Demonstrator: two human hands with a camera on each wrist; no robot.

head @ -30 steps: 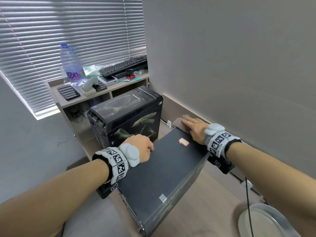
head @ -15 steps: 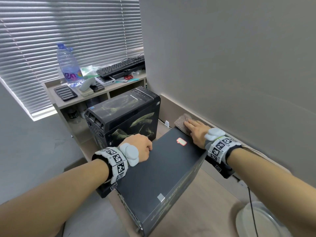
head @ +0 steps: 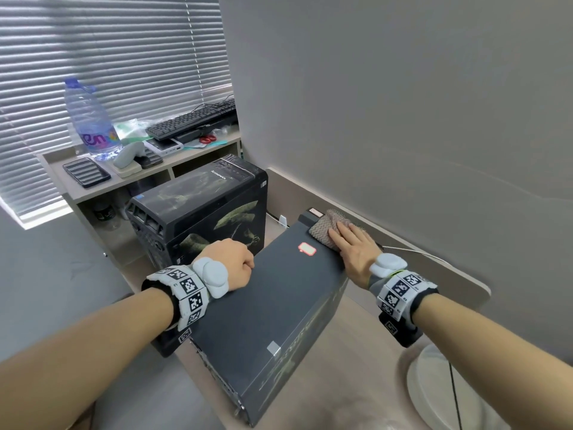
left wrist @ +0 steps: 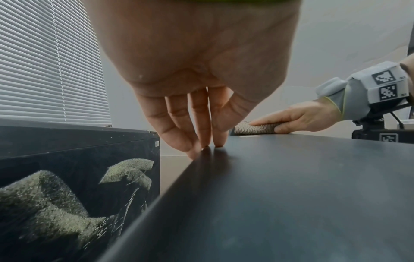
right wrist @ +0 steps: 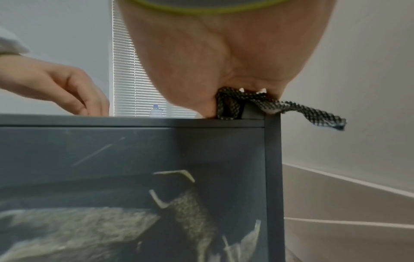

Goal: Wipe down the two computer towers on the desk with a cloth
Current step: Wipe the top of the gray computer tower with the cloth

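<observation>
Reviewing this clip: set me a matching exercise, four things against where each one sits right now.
Things:
1. cloth
2. left hand
3. water bottle
4. far tower

Places:
A. on the shelf by the blinds
B. under the right hand, far end of the near tower
C. left edge of the near tower's top
D. below the shelf

Pairs: 1-B, 2-C, 3-A, 4-D
</observation>
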